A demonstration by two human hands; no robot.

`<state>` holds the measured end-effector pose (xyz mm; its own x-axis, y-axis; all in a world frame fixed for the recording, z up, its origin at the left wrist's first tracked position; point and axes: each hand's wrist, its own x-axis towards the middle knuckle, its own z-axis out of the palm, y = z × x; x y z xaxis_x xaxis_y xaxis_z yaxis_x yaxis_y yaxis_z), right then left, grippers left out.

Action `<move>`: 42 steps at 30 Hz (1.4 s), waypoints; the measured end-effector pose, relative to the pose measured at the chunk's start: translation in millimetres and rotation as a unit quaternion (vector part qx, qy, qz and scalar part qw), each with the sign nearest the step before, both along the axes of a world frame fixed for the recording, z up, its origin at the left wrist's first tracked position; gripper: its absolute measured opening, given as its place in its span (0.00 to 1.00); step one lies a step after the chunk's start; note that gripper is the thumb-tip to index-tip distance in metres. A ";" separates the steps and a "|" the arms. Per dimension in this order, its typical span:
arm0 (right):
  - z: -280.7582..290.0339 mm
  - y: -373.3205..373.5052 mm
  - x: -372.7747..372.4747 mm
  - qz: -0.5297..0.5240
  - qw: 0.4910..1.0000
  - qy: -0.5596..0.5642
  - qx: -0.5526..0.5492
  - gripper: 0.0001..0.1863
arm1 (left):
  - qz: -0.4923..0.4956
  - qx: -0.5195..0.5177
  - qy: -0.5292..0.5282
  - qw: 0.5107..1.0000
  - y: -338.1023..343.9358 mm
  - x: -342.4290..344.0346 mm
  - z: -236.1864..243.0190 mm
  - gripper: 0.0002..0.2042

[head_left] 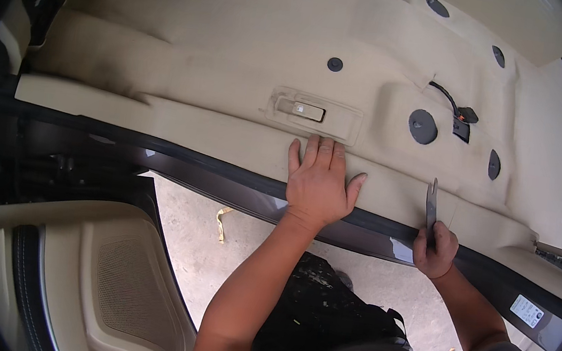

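My left hand lies with its fingers spread on the beige door sill trim of a car. Its fingertips reach the edge of the beige carpet, just below a release lever set in a rectangular bezel. Farther right, my right hand is closed around the handle of a trim removal tool. The tool stands roughly upright, its forked tip over the sill trim near the carpet. My palm hides most of its handle.
A black connector on a cable pokes through the carpet beside a dark round pad. An open door panel with a speaker grille stands at lower left. Below the sill, a yellowish strip lies on the concrete floor.
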<state>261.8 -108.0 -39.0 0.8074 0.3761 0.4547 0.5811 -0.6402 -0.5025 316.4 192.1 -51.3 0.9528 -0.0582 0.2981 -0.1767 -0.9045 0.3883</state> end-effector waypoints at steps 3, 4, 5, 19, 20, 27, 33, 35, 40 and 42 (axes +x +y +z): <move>1.9 8.9 4.0 -0.027 0.998 0.053 0.002 0.11 | -0.002 0.028 0.021 0.999 -0.7 -2.1 -3.4 0.29; 1.7 11.0 4.4 -0.039 0.998 0.045 0.007 0.10 | 0.000 0.040 0.022 0.999 -0.5 0.2 -2.9 0.29; 2.1 12.4 4.0 -0.047 0.997 0.058 0.021 0.11 | -0.003 0.056 0.043 0.998 0.0 0.8 -1.1 0.30; 73.8 9.8 -80.0 -0.057 0.928 0.365 -0.049 0.25 | 0.017 -0.061 0.304 0.951 -13.3 -180.2 107.2 0.19; 84.9 3.8 -112.2 -0.027 0.921 0.384 -0.060 0.25 | 0.042 -0.063 0.358 0.931 -15.9 -229.5 109.4 0.18; 147.3 -110.3 -350.9 -0.037 0.747 0.642 -0.169 0.17 | 0.101 -0.047 0.632 0.767 -98.9 -553.5 188.0 0.28; 209.9 -266.2 -539.1 -0.175 0.584 0.750 -0.256 0.20 | -0.089 0.019 0.707 0.702 -184.7 -667.6 243.9 0.33; 235.6 -300.2 -612.4 -0.235 0.570 0.751 -0.237 0.20 | -0.110 0.024 0.723 0.682 -183.3 -673.8 246.2 0.32; 272.1 -349.4 -745.3 -0.308 0.538 0.768 -0.157 0.20 | -0.112 0.013 0.703 0.702 -177.4 -695.6 265.0 0.29; 292.3 -360.8 -764.4 -0.342 0.528 0.771 -0.100 0.22 | -0.181 0.062 0.703 0.685 -175.5 -711.6 261.0 0.30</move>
<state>-502.5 -468.8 253.3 0.1379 -0.3263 -0.9351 -0.8216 -0.5650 0.0760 -395.1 16.6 209.6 0.2084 -0.3074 -0.9285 0.0716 -0.9420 0.3280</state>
